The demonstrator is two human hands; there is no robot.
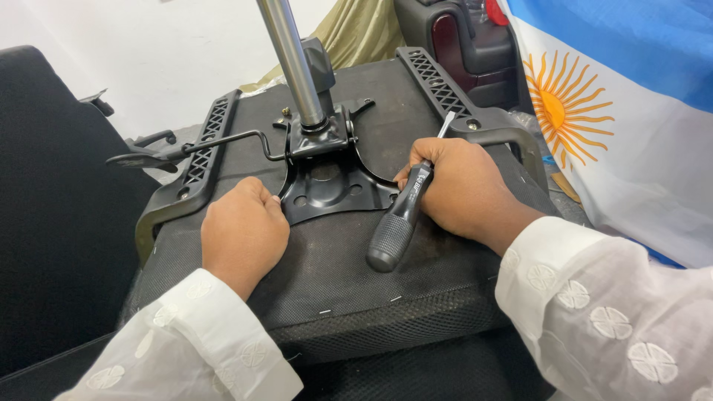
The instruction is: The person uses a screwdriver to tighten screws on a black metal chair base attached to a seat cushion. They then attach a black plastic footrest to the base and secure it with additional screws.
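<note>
Upturned chair seat [334, 275] bearing a black mounting plate [327, 189]. The right hand [460, 186] grips a screwdriver [401, 219] at the plate's right edge; the left hand [241, 230], clenched, presses its left edge. Fastening stage, seemingly; next, the tip must seat squarely on a screw.

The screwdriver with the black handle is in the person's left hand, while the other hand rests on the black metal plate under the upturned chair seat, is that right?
Not quite. The head view shows the screwdriver in the right hand; it is the left hand that rests at the edge of the black metal plate on the upturned chair seat.
</note>
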